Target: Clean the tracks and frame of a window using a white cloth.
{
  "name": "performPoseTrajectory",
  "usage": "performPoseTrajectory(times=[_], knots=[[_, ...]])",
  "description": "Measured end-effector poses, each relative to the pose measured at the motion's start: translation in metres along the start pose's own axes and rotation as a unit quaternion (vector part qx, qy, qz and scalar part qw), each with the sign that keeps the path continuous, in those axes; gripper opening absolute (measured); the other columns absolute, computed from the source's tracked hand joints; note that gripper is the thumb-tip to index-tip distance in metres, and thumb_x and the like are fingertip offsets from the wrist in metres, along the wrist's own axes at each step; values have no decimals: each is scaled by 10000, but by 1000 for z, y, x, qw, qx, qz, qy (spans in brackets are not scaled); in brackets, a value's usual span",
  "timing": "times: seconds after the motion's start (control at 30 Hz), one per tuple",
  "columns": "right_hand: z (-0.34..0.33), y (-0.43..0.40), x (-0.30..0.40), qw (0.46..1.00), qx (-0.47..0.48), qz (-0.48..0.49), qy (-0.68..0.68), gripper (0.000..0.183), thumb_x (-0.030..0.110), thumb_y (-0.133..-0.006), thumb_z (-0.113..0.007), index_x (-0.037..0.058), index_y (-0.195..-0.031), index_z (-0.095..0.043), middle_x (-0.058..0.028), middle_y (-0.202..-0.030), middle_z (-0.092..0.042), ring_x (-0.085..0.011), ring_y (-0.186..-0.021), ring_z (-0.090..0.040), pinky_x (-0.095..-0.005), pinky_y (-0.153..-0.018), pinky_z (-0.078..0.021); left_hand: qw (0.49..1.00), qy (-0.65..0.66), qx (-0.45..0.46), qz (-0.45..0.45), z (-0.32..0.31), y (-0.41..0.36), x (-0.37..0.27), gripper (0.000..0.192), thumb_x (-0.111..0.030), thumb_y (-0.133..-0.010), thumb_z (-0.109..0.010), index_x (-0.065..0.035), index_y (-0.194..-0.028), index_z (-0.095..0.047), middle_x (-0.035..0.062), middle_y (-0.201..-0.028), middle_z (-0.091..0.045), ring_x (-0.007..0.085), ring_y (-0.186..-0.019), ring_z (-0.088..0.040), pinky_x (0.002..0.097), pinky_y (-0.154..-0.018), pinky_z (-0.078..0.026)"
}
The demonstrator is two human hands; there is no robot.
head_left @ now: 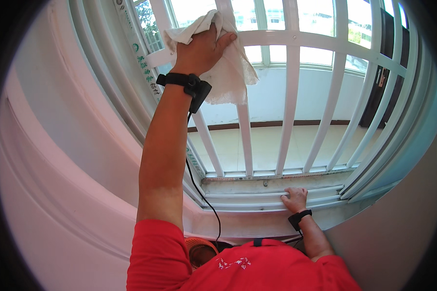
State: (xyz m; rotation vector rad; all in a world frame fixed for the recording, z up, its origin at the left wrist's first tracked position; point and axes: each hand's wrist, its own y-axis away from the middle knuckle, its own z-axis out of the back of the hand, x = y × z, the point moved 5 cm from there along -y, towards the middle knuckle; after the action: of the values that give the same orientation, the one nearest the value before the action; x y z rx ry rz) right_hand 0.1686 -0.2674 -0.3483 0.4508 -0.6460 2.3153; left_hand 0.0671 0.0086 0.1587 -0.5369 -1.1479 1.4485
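Observation:
My left hand [198, 52] is raised high at the upper left and presses a white cloth [224, 85] against the white metal window bars [291, 80]. The cloth drapes over a crossing of an upright bar and the upper crossbar [317, 40], and its lower end hangs down. Low on the right, my right hand [295, 199] has its fingers curled over the ridges of the white sliding-window track [244, 200]. Part of its grip is hidden under the hand.
A window frame [142, 69] bearing printed writing runs along the left. Black straps with small boxes circle both wrists; a black cable [204, 196] hangs from the left one. An orange mesh basket [200, 247] is below. A wall panel [386, 236] stands at the right. Beyond the bars is a tiled floor [269, 149].

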Motion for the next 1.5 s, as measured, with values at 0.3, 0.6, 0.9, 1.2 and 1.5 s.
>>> performPoseTrajectory(times=[0.3, 0.6, 0.9, 1.2, 1.5], knots=[[3, -1, 12, 999, -11, 32, -10, 216, 261, -757, -637, 115, -902, -701, -55, -896, -674, -236, -961, -595, -415, -980, -319, 991, 58, -121, 28, 7, 19, 6, 428, -404, -956, -572, -21, -1127, -660, 141, -863, -683, 303, -781, -658, 375, -691, -519], [11, 4, 16, 999, -43, 23, 6, 208, 239, -732, -605, 101, -856, -699, -80, -887, -679, -270, -950, -589, -422, -965, -340, 969, 135, -139, 155, 6, 4, 25, 364, -293, -975, -539, 11, -1172, -580, 184, -835, -651, 330, -759, -634, 391, -695, -501], [-1, 8, 6, 999, -51, 11, 10, 230, 262, -725, -601, 109, -858, -711, -76, -898, -679, -266, -951, -589, -418, -990, -323, 907, 213, -323, 167, 79, -71, 50, 396, -299, -989, -515, 66, -1141, -549, 147, -1073, -612, 230, -989, -561, 336, -900, -433], [-7, 9, 3, 996, -82, 38, 3, 200, 245, -717, -613, 105, -826, -704, -74, -868, -672, -268, -907, -593, -419, -958, -340, 951, 119, -255, 126, 103, -139, 85, 596, -453, -907, -570, 111, -1099, -554, 301, -1120, -603, 421, -1105, -565, 424, -945, -428], [-4, 8, 14, 995, -86, 46, 10, 195, 230, -702, -632, 94, -827, -693, -83, -859, -662, -277, -912, -589, -429, -962, -354, 952, -102, -264, 115, 89, -176, 192, 701, -345, -852, -652, 186, -1243, -414, 391, -1224, -506, 472, -1192, -481, 443, -1041, -368]])
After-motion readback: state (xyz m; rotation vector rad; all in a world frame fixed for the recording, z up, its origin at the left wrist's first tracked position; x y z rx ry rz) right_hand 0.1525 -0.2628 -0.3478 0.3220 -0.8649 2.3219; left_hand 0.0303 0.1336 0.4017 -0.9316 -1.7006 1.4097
